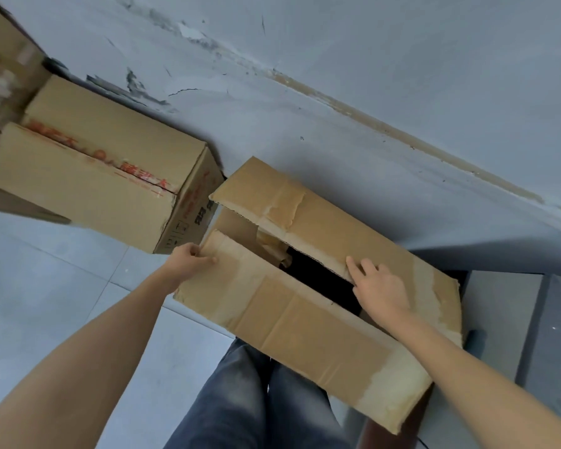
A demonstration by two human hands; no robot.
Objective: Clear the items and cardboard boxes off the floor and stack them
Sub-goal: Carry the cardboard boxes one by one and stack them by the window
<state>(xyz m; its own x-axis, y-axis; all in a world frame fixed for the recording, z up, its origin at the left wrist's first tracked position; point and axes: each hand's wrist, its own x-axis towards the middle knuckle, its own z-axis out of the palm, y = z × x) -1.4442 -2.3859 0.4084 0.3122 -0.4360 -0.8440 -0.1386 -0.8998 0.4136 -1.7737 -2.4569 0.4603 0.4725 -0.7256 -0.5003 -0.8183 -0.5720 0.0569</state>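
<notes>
A large worn cardboard box (305,322) sits in front of me against the grey wall, its two top flaps partly apart over a dark gap. My left hand (188,257) pinches the left corner of the near flap. My right hand (379,286) lies flat with fingers spread on the edge of the far flap (321,228). Torn brown paper shows inside the gap. To the left, a closed cardboard box with red print (88,176) stands by the wall.
More stacked cardboard boxes (4,69) are blurred at the far left. Pale floor tiles (46,286) spread at left. Dark grey steps (512,319) lie at the right. My legs in blue jeans (256,400) stand just below the box.
</notes>
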